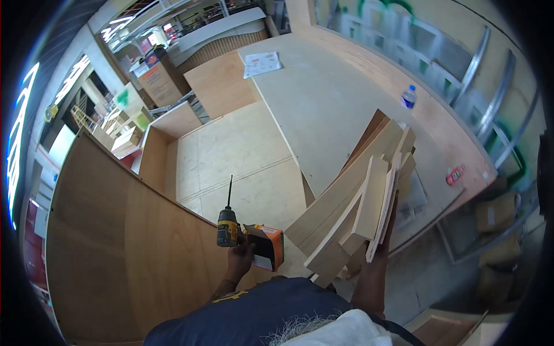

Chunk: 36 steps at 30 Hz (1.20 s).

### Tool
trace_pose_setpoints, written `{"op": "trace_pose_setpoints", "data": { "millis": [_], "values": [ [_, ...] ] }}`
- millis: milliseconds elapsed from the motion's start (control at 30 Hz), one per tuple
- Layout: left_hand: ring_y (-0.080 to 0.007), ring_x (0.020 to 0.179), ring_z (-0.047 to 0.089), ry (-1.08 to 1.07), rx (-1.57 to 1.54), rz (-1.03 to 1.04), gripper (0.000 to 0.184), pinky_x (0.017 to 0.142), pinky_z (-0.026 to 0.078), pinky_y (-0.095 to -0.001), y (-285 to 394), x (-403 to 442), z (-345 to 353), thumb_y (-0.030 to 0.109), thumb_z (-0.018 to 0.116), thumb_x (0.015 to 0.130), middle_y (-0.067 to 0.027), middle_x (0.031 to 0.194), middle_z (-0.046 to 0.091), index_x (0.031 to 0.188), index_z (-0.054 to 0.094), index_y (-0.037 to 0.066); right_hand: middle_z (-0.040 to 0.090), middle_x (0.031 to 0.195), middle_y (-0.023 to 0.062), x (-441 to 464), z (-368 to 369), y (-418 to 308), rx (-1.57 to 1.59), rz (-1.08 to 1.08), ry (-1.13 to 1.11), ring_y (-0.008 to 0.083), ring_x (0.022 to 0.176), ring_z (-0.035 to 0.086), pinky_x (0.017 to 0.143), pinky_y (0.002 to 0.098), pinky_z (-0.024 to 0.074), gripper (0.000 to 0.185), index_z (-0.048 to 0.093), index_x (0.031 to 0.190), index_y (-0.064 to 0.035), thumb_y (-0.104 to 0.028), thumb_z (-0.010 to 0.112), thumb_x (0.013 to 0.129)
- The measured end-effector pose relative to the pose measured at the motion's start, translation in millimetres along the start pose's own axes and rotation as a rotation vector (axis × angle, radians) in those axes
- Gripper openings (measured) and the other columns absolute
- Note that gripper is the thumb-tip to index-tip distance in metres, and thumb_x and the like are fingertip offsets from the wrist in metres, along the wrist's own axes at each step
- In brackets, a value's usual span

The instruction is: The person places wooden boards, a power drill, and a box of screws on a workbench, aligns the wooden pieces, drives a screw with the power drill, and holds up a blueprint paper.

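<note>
Ideally, the left hand (239,259), clamped on drill (228,228) and box (267,249), and the right hand (393,218), around boards (369,203), pass wide of the bench's (340,86) near edge.

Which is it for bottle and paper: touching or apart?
Apart. Head view: a wide bare stretch of board separates the bottle from the paper.
</note>
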<state>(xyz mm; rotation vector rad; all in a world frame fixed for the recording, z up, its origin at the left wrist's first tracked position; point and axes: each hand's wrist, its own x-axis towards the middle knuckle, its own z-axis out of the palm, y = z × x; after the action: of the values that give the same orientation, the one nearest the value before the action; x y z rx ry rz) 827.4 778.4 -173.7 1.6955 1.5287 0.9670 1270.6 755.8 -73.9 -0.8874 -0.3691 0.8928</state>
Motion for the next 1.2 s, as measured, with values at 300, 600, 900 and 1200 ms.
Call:
{"op": "trace_pose_setpoints", "data": {
  "millis": [300, 600, 900, 1200],
  "values": [
    [-0.0254, 0.074, 0.076, 0.099, 0.022, -0.099, 0.022, 0.068, 0.055, -0.0396, 7, 43, 5, 0.020, 0.075, 0.097, -0.0190, 0.080, 0.075, 0.097, 0.077, -0.002, 0.054, 0.149, 0.0145, 96, 72, 35, 0.120, 0.202, -0.036, 0.0246, 0.133, 0.057, 0.112, 0.0401, 0.0466, 0.071, 0.041, 0.162, -0.0088, -0.059, 0.038, 0.112],
    [-0.0264, 0.067, 0.071, 0.214, 0.225, 0.030, 0.026, 0.064, 0.052, -0.0426, -39, 176, -34, 0.019, 0.076, 0.096, -0.0179, 0.071, 0.068, 0.082, 0.070, -0.001, 0.060, 0.140, 0.0144, 180, 183, 88, 0.021, 0.043, -0.066, 0.0249, 0.122, 0.064, 0.103, 0.0381, 0.0546, 0.062, 0.044, 0.158, -0.0037, -0.047, 0.045, 0.113],
    [-0.0117, 0.059, 0.039, 0.322, 0.102, 0.172, 0.037, 0.054, 0.037, -0.0378, -21, 353, -65, 0.015, 0.075, 0.096, -0.0088, 0.059, 0.047, 0.070, 0.054, -0.002, 0.062, 0.139, 0.0143, 298, 230, 129, -0.039, -0.019, 0.002, 0.0246, 0.120, 0.066, 0.101, 0.0374, 0.0561, 0.060, 0.045, 0.156, -0.0025, -0.044, 0.047, 0.113],
    [-0.0242, 0.061, 0.051, 0.084, 0.168, 0.259, 0.032, 0.059, 0.041, -0.0415, 46, 582, -64, 0.019, 0.076, 0.095, -0.0135, 0.060, 0.054, 0.072, 0.063, 0.000, 0.063, 0.137, 0.0143, 460, 223, 187, 0.044, -0.104, 0.173, 0.0243, 0.117, 0.067, 0.098, 0.0366, 0.0577, 0.058, 0.045, 0.155, -0.0013, -0.041, 0.048, 0.113]
  ]
}}
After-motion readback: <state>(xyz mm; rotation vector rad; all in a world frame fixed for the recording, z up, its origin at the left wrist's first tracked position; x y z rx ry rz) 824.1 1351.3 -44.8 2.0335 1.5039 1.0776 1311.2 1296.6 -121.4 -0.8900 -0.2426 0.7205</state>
